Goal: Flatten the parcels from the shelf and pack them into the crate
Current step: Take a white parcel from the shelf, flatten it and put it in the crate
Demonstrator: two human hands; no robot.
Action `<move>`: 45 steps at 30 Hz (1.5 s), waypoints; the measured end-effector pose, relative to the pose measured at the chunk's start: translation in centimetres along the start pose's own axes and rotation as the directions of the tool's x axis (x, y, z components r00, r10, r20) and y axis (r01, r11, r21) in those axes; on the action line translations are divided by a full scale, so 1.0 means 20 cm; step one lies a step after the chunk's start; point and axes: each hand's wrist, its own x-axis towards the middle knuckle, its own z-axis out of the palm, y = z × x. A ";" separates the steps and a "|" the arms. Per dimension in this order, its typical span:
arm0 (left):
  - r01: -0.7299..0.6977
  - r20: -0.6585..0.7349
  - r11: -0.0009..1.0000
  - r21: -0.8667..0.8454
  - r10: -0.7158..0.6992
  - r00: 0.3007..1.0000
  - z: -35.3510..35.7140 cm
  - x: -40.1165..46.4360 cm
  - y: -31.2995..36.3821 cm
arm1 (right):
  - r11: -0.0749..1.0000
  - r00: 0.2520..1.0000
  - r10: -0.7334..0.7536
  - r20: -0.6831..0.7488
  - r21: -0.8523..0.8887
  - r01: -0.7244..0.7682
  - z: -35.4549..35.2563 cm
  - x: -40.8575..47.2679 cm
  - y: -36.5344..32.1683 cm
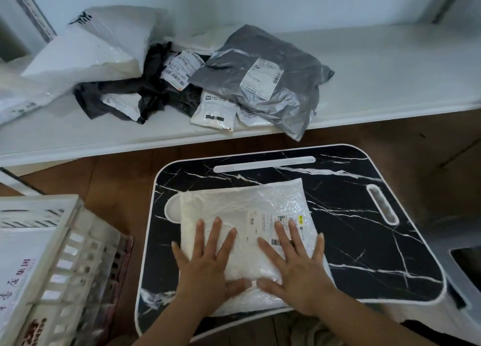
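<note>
On the black marble-patterned lap table with white rim [364, 244], a white bubble-wrap mailer parcel with a printed shipping label [250, 215], lying flat and slightly askew. Left hand [205, 262] palm-down on the parcel's left half, fingers straight and spread, pressing. Right hand [296, 267] likewise flat on the right half, fingers splayed, fingertips over the label's barcode, thumb near the left thumb. Nothing gripped by either.

On the white shelf [390, 67] beyond the table, a heap of parcels: a crumpled grey plastic mailer bag with a white label [273, 85], a wrinkled black plastic bag [153, 85], a small white flat pouch [216, 111], a large white plastic bag [91, 49]. At the lower left, a white slatted plastic crate [65, 254] on the brown wooden floor [117, 179], apparently holding a flat white item with red lettering, though blurred.
</note>
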 end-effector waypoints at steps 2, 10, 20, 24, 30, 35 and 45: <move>-0.003 0.028 1.000 0.006 0.003 1.000 -0.01 0.00 0.00 | 1.000 1.000 0.011 -0.007 -0.011 -0.011 -0.01 0.01 0.01; -0.020 0.142 1.000 -0.022 0.023 0.990 -0.05 0.01 -0.01 | 0.999 0.998 -0.032 0.062 0.010 0.031 0.00 0.04 0.05; -0.054 0.312 0.995 -0.085 0.078 0.947 -0.12 0.00 -0.02 | 0.993 0.986 -0.119 0.114 0.027 0.117 -0.05 -0.01 0.15; -0.014 0.236 0.976 -0.218 0.066 0.970 -0.13 -0.01 -0.03 | 0.987 0.988 0.035 0.152 0.153 -0.059 -0.07 -0.01 0.15; 0.376 0.028 0.575 -0.727 -0.522 0.852 -0.20 -0.06 -0.01 | 0.966 0.953 0.154 0.261 0.162 -0.200 -0.15 0.01 0.08; 0.487 0.496 -0.140 -0.862 -0.434 0.752 -0.30 -0.09 -0.07 | 0.962 0.959 0.160 0.235 0.182 -0.205 -0.20 -0.04 0.04; 0.263 0.337 -0.272 -0.926 -0.278 0.899 -0.64 -0.24 -0.48 | 0.927 0.927 0.065 0.369 0.323 -0.193 -0.49 -0.07 -0.07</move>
